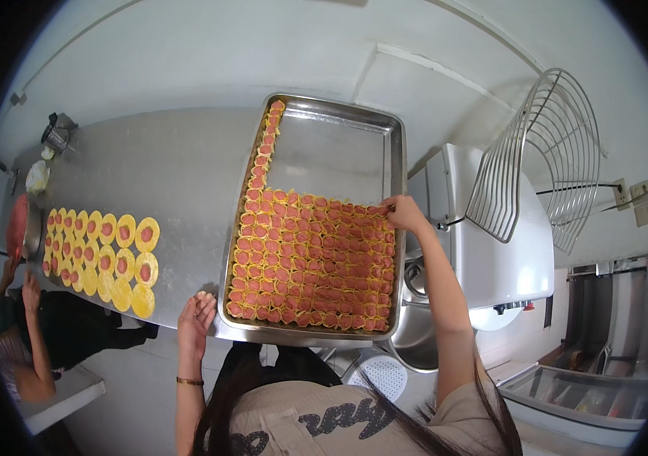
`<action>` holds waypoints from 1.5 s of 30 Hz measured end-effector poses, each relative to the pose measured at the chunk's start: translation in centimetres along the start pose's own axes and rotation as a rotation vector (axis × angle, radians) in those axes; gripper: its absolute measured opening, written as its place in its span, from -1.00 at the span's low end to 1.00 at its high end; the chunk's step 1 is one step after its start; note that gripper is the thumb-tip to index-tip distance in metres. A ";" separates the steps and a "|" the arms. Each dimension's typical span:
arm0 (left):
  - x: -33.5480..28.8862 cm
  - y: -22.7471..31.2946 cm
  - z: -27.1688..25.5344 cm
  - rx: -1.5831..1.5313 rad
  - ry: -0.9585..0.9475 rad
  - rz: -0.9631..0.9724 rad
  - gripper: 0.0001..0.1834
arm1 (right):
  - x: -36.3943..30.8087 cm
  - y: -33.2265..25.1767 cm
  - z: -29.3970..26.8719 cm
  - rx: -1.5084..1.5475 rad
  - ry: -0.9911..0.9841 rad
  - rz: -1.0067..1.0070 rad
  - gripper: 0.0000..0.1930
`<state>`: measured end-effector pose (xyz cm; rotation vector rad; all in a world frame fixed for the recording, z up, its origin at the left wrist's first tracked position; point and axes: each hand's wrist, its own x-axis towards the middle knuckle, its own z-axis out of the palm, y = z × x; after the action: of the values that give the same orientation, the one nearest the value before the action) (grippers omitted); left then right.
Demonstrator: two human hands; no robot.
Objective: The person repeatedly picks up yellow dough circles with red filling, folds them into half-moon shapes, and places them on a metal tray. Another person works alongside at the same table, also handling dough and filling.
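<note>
A deep metal tray [404, 137] lies on the steel table, packed in its near part with tight rows of open-topped dumplings [312, 262], pink filling in yellow wrappers. One more line of dumplings runs up the tray's left wall. My right hand [402, 213] reaches over the right wall, its fingers pinched on a dumpling at the far right end of the rows. Beside the near left corner of the tray is my left hand [197, 313], fingers curled together; whatever they may hold is too small to make out.
Flat round yellow wrappers [143, 300], many topped with pink filling, lie in rows on the table [187, 167] at left. Beyond them a co-worker's hand [31, 292] is near a bowl [31, 228] of pink filling. A white machine with a wire guard [540, 144] stands right of the tray.
</note>
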<state>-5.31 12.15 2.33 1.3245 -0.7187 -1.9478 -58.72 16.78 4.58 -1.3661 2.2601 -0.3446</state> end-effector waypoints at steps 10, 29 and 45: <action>-0.8 -1.6 -0.1 -0.047 0.039 0.008 -0.63 | 0.7 0.0 -0.6 0.006 -0.088 -0.060 -0.66; -0.8 0.7 -1.0 -0.057 0.051 0.017 -0.62 | 0.5 0.8 0.6 0.105 0.005 -0.031 -0.81; 6.6 10.6 -7.8 1.103 0.485 0.692 -0.85 | 2.1 -18.3 7.6 0.431 0.290 -0.502 -0.75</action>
<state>2.60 -0.20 3.84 1.6956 -1.8016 -0.5677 -41.69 6.54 5.67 -1.6988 1.8550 -1.1883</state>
